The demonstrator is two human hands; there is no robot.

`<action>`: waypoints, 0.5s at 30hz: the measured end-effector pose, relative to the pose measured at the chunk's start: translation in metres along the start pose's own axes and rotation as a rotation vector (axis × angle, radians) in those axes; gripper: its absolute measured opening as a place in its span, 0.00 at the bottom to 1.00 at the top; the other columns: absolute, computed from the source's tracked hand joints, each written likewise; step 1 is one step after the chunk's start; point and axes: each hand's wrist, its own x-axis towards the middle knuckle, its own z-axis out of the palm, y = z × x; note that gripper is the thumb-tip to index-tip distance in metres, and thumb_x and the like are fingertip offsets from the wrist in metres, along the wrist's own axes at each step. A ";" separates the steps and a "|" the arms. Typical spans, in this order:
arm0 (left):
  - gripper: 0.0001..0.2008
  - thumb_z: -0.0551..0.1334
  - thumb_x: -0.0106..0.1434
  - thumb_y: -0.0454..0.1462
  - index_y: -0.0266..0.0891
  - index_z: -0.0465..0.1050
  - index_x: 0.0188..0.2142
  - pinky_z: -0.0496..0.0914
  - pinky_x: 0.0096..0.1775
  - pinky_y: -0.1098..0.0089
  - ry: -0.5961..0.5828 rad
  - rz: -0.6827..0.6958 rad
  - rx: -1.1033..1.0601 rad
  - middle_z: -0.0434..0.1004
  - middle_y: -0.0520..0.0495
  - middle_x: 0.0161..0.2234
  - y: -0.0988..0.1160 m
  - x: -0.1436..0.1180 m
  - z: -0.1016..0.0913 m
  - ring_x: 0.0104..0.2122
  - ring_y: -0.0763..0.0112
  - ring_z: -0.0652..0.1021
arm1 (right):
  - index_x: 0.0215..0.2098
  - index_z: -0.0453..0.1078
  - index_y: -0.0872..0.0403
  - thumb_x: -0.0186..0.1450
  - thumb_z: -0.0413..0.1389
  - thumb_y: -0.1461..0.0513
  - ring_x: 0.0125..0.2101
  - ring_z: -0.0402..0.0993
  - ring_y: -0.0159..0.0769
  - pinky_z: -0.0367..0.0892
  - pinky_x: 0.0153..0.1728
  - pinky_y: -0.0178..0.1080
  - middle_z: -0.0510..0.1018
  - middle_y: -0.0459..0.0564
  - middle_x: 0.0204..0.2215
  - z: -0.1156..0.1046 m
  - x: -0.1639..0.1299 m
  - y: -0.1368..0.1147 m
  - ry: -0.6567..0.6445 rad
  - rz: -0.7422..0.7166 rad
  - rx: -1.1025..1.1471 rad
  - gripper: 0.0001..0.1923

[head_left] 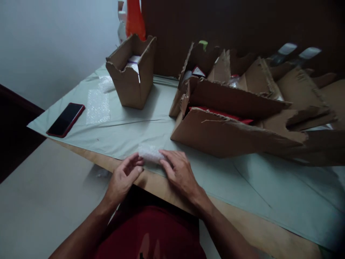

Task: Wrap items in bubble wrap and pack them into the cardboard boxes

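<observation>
A small roll of clear bubble wrap [150, 154] lies near the table's front edge, between my hands. Whatever may be wrapped inside it cannot be made out. My right hand [179, 171] grips its right end, thumb below and fingers over the top. At the other end, my left hand [126, 174] has its fingers curled around the roll's left tip, with the thumb just under it. Farther left, a flat sheet of bubble wrap [98, 106] rests on the pale green table cover [129, 135].
A phone [66, 119] in a red case lies at the left corner. An open cardboard bin [133, 81] holding white boxes stands at the back. More cardboard bins [229, 133] fill the right side, one holding red packets [221, 113]. Behind stand an orange bottle [134, 19] and white-capped bottles [309, 53].
</observation>
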 end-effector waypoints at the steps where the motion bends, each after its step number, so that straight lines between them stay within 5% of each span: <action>1: 0.25 0.68 0.63 0.47 0.36 0.72 0.55 0.77 0.50 0.60 -0.048 -0.036 -0.065 0.82 0.39 0.49 -0.002 -0.003 0.003 0.48 0.58 0.82 | 0.54 0.76 0.49 0.71 0.54 0.64 0.47 0.79 0.42 0.69 0.51 0.49 0.84 0.51 0.48 -0.002 -0.007 -0.005 -0.017 0.021 0.067 0.15; 5: 0.19 0.66 0.64 0.44 0.38 0.74 0.52 0.78 0.50 0.62 -0.126 0.007 -0.054 0.83 0.40 0.48 -0.003 -0.003 0.019 0.47 0.59 0.82 | 0.52 0.76 0.49 0.69 0.58 0.63 0.50 0.78 0.43 0.69 0.54 0.50 0.83 0.52 0.50 -0.018 -0.029 -0.017 -0.107 0.088 0.180 0.13; 10: 0.23 0.63 0.65 0.35 0.45 0.70 0.60 0.78 0.50 0.66 -0.181 0.340 0.290 0.81 0.43 0.54 0.002 -0.012 0.035 0.50 0.62 0.82 | 0.69 0.60 0.49 0.60 0.69 0.57 0.54 0.76 0.44 0.72 0.54 0.47 0.74 0.57 0.61 -0.054 -0.041 -0.015 -0.157 0.161 0.276 0.42; 15: 0.35 0.66 0.66 0.38 0.51 0.57 0.70 0.78 0.52 0.62 -0.391 0.717 0.495 0.78 0.42 0.55 0.039 0.005 0.045 0.52 0.59 0.80 | 0.48 0.77 0.48 0.66 0.61 0.64 0.41 0.80 0.40 0.74 0.47 0.43 0.84 0.47 0.41 -0.096 -0.052 -0.009 -0.174 0.133 0.201 0.12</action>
